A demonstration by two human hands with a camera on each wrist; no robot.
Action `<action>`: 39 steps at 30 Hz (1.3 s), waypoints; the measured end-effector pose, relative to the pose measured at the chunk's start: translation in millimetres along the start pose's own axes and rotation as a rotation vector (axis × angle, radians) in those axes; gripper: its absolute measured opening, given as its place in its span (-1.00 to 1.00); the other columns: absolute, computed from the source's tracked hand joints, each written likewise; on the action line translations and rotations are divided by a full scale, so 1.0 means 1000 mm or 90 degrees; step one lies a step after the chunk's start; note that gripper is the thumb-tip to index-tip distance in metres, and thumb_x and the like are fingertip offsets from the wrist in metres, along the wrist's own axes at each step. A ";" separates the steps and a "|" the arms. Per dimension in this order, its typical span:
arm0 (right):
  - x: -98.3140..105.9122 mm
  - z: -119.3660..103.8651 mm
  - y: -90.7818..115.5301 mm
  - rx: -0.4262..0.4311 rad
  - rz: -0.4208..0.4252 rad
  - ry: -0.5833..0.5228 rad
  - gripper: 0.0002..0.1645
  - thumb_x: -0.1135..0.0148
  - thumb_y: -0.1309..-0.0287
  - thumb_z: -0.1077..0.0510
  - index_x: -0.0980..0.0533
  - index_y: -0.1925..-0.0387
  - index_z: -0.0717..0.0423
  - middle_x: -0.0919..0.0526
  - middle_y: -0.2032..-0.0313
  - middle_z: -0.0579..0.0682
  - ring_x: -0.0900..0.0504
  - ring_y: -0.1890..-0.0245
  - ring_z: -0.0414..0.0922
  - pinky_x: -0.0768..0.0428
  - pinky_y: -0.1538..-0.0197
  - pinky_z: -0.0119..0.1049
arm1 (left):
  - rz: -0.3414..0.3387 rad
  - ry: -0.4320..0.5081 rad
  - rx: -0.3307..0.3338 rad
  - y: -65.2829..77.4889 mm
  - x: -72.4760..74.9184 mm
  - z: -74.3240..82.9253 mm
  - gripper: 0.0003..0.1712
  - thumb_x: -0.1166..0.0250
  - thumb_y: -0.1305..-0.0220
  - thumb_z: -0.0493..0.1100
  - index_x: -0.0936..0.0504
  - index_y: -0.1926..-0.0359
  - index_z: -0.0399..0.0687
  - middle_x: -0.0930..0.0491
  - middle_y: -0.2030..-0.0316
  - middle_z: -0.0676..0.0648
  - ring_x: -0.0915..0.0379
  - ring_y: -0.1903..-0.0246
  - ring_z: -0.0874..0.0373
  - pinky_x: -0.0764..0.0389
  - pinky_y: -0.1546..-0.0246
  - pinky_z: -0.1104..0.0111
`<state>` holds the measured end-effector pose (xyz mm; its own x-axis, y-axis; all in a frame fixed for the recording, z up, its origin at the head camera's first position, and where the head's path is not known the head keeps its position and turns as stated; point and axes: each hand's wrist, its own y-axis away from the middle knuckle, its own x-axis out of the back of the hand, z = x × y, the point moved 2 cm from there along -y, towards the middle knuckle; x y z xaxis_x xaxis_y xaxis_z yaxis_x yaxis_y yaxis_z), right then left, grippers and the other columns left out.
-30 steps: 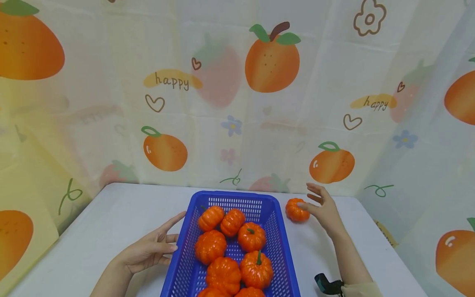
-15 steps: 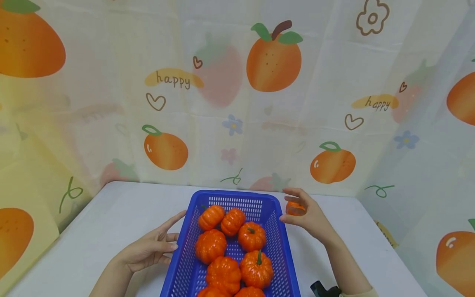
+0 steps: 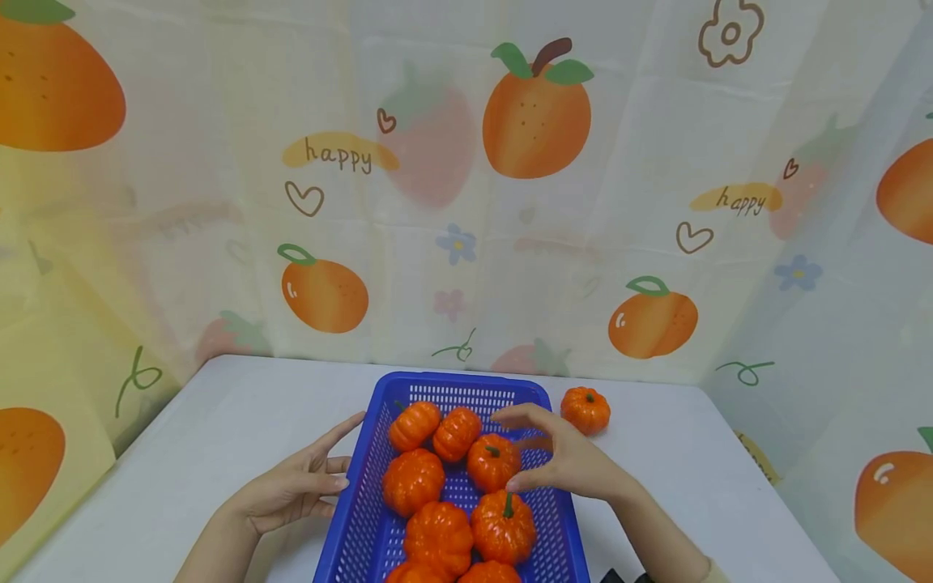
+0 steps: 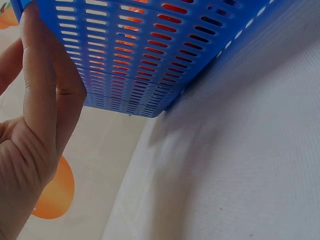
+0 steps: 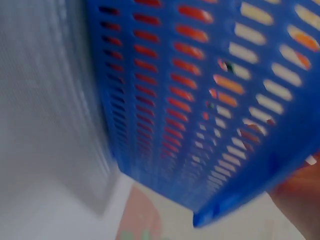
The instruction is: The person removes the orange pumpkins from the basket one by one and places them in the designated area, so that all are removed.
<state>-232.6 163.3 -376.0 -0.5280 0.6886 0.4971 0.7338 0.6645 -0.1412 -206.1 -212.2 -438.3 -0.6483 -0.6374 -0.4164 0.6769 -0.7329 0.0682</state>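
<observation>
Basket wall (image 3: 577,534) separates lone pumpkin (image 3: 585,410) from others (image 3: 414,482)

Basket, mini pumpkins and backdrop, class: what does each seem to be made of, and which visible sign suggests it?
Basket: probably moulded plastic, smooth with a slight sheen; regular slots pierce its walls.
Mini pumpkins: perhaps plastic or coated foam, glossy, with bright highlights; their cores are hidden.
Backdrop: likely thin printed cloth or sheeting, fairly matte, showing soft folds.

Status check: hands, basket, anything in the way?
Left hand at rim of blue basket. Right hand spread over pumpkin inside, contact unclear. Neighbouring pumpkins crowd it. Another pumpkin sits outside.
</observation>
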 end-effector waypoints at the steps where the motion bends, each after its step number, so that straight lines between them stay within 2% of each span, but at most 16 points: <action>1: -0.004 0.000 -0.001 0.002 -0.015 -0.005 -0.21 -0.50 -0.02 0.01 -0.38 -0.30 -0.17 -0.45 -0.31 -0.04 -0.44 -0.32 0.12 -0.53 -0.28 0.21 | 0.002 0.000 0.001 0.000 0.000 0.000 0.00 0.04 -0.44 -0.37 0.47 -0.55 0.31 -0.54 -0.20 -0.14 -0.67 -0.04 0.07 -0.72 0.01 0.23; 3: -0.011 0.000 -0.004 0.002 -0.044 -0.011 -0.20 -0.50 -0.02 0.00 -0.38 -0.30 -0.14 -0.46 -0.31 0.01 -0.42 -0.32 0.15 -0.52 -0.28 0.21 | 0.005 0.000 0.003 0.000 0.000 0.000 0.00 0.03 -0.44 -0.37 0.47 -0.55 0.32 -0.54 -0.21 -0.15 -0.67 -0.05 0.06 -0.71 0.00 0.21; 6: -0.021 -0.002 -0.008 -0.002 -0.085 -0.009 -0.20 -0.49 -0.02 -0.05 -0.38 -0.30 -0.15 -0.48 -0.30 0.06 -0.42 -0.32 0.16 -0.54 -0.29 0.08 | 0.006 -0.001 0.006 0.000 0.000 0.000 0.00 0.03 -0.44 -0.36 0.48 -0.55 0.33 -0.53 -0.22 -0.15 -0.66 -0.05 0.06 -0.71 -0.01 0.20; 9: -0.032 -0.003 -0.012 -0.006 -0.125 -0.018 -0.20 -0.48 -0.02 -0.08 -0.38 -0.30 -0.15 -0.48 -0.30 0.02 -0.45 -0.31 0.02 -0.55 -0.31 -0.08 | 0.002 0.000 0.003 0.000 0.000 0.001 0.00 0.04 -0.44 -0.37 0.48 -0.54 0.33 -0.52 -0.22 -0.15 -0.66 -0.05 0.06 -0.71 0.00 0.22; 13: -0.045 -0.005 -0.017 0.008 -0.170 -0.051 -0.21 -0.50 -0.02 0.01 -0.38 -0.29 -0.05 -0.46 -0.30 0.04 -0.45 -0.31 -0.12 -0.56 -0.33 -0.14 | -0.011 0.006 -0.006 0.000 0.001 0.000 0.00 0.06 -0.44 -0.38 0.49 -0.54 0.33 -0.52 -0.23 -0.16 -0.66 -0.06 0.05 -0.71 0.00 0.22; 17: -0.054 -0.006 -0.021 0.017 -0.197 -0.065 -0.22 -0.50 -0.02 0.08 -0.38 -0.28 0.01 -0.46 -0.28 0.07 -0.44 -0.33 0.01 -0.55 -0.33 -0.22 | -0.015 0.009 -0.008 0.000 0.001 0.000 0.00 0.06 -0.44 -0.39 0.50 -0.54 0.33 -0.52 -0.23 -0.16 -0.66 -0.07 0.04 -0.71 -0.01 0.20; 19: -0.057 -0.006 -0.023 0.010 -0.206 -0.066 -0.23 -0.50 -0.03 0.08 -0.38 -0.28 -0.03 -0.48 -0.27 0.04 -0.44 -0.34 0.05 -0.54 -0.33 -0.29 | -0.016 0.010 -0.009 0.000 0.001 0.000 0.00 0.06 -0.44 -0.39 0.50 -0.54 0.32 -0.52 -0.23 -0.16 -0.66 -0.07 0.04 -0.71 -0.01 0.20; 26: -0.065 -0.006 -0.027 0.012 -0.242 -0.056 -0.26 -0.49 -0.03 0.07 -0.40 -0.26 -0.07 -0.51 -0.25 -0.01 -0.46 -0.30 -0.15 -0.53 -0.33 -0.33 | -0.016 0.010 -0.010 0.000 0.001 0.000 -0.01 0.07 -0.44 -0.40 0.48 -0.55 0.33 -0.51 -0.23 -0.16 -0.66 -0.07 0.04 -0.71 0.00 0.21; 29: -0.067 -0.005 -0.026 0.026 -0.258 -0.028 -0.26 -0.50 -0.02 0.08 -0.41 -0.25 -0.08 -0.51 -0.24 -0.03 -0.45 -0.29 -0.20 -0.53 -0.32 -0.36 | -0.016 0.008 -0.009 0.000 0.001 0.000 -0.01 0.07 -0.44 -0.39 0.48 -0.55 0.33 -0.52 -0.22 -0.16 -0.66 -0.06 0.05 -0.71 0.00 0.22; 35: -0.072 -0.005 -0.025 0.039 -0.304 0.081 -0.26 -0.49 -0.03 0.01 -0.38 -0.25 -0.22 -0.49 -0.25 -0.24 -0.39 -0.26 -0.33 -0.44 -0.40 -0.30 | -0.004 -0.001 -0.003 0.000 0.002 0.000 -0.01 0.06 -0.44 -0.38 0.46 -0.55 0.35 -0.52 -0.22 -0.14 -0.66 -0.06 0.06 -0.71 0.00 0.22; 39: -0.074 -0.004 -0.023 0.050 -0.332 0.115 -0.25 -0.46 -0.05 -0.02 -0.35 -0.27 -0.24 -0.46 -0.28 -0.24 -0.37 -0.28 -0.34 -0.39 -0.44 -0.27 | 0.005 -0.004 0.005 0.000 0.003 -0.001 -0.02 0.05 -0.45 -0.37 0.45 -0.55 0.36 -0.54 -0.21 -0.14 -0.66 -0.06 0.06 -0.71 -0.01 0.21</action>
<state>-208.9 95.9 -406.0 -0.7256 0.2063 0.6565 0.3568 0.9286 0.1025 -208.0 -214.0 -440.9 -0.6445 -0.6450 -0.4107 0.6798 -0.7292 0.0785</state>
